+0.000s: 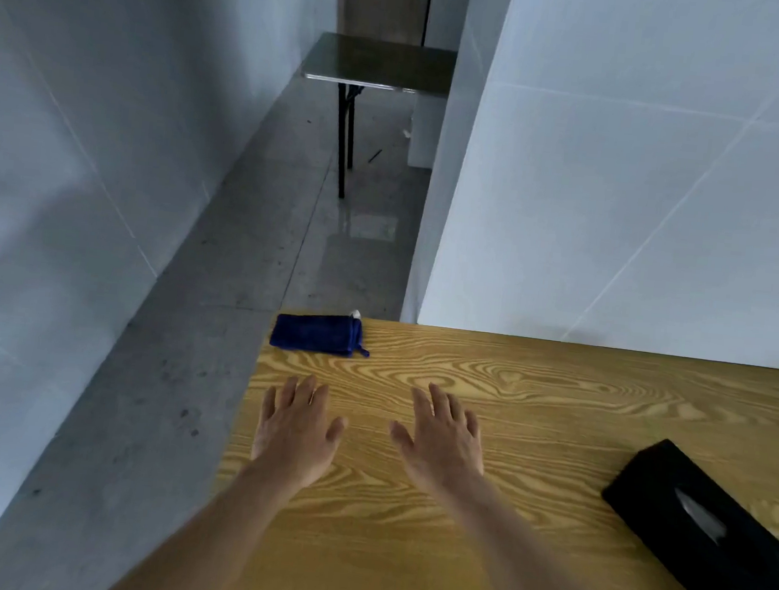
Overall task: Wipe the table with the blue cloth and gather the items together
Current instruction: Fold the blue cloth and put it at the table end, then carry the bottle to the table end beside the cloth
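Blue cloth (pixel 318 334) is seen folded at the desk's (pixel 535 394) eleven o'clock corner, ungrasped. Left hand (pixel 297 428) and right hand (pixel 445 438) are spread, empty. Wiping and gathering the black tissue box (pixel 708 525) at four o'clock appear unstarted.

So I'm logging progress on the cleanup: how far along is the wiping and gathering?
Nothing looks done. The blue cloth lies folded at the table's far left corner, untouched. Both the left hand and right hand are open and empty, short of it. The black tissue box sits far right, ungathered.
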